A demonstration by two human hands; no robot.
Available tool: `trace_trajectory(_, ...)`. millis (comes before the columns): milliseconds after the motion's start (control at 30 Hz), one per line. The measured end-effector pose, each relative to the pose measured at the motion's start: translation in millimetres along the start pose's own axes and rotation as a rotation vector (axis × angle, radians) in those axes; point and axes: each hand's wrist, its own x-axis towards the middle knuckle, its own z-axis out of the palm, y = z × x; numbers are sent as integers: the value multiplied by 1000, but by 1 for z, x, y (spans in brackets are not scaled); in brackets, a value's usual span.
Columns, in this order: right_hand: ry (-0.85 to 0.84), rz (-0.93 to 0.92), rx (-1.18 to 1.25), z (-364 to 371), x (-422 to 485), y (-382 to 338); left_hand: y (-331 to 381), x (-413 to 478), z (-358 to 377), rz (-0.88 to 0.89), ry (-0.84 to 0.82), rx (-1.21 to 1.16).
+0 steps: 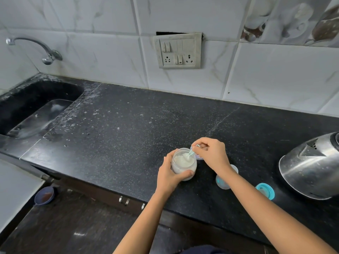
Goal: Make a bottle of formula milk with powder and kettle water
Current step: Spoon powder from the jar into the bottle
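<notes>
Left grip: left hand (169, 174) clamped round the jar (183, 165).
Right grip: right hand (211, 154) pinching the scoop (191, 153).
Risk: I fear a heaped scoop spilling onto the table (128, 134).

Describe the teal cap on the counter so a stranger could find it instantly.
Start at the shiny steel kettle on the right of the black stone counter. Just left of its base, near the front edge, lies the round teal plastic cap. Unlike the clear plastic bottle beside it, it's solid teal.
</notes>
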Motion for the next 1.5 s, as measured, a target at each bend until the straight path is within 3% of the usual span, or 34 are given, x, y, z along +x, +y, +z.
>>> trace_trajectory(333, 11, 241, 261, -11, -2, -2, 4, -2, -1, 8, -15, 11)
trace_trajectory(600, 121, 351, 477, -45, -16, -9, 12, 7, -11, 41, -87, 135)
trace_trajectory(767, 231, 376, 507, -79, -35, -1, 46, 8, -2, 177, -50, 166)
trace_trajectory(900, 320, 367, 551, -98, -54, 11, 67, 3, 27, 293, -158, 160)
trace_trajectory(1033, 385, 387, 532, -106, -71, 32, 66, -11, 62, 229, -327, 84)
trace_trajectory(1233, 438, 404, 521, -100, -85, 50, 41, -18, 90, 57, -410, 59)
trace_trajectory(1500, 475, 390, 510, -92, -88, 61, 28, -6, 102, 98, -463, 107)
